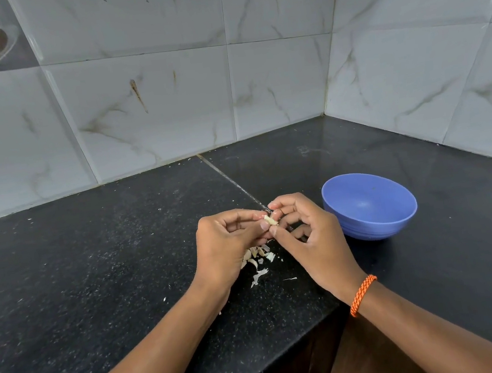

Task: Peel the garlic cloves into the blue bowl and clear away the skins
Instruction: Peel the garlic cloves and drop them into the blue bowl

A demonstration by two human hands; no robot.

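Both hands, left (pixel 230 239) and right (pixel 303 232), pinching one garlic clove (pixel 270 220) to strip skin. Held above skins (pixel 258 259) on tabletop (pixel 92 271), beside blue bowl (pixel 370 205).

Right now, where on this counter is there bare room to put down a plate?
Bare room: the wide stretch of black counter left of the left hand, and the strip behind the blue bowl toward the wall corner. Crowded: under both hands, where garlic skins lie, and beside the right hand, near the bowl.

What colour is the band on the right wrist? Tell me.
Orange with thin dark flecks, a braided wristband, clearest in the head view.
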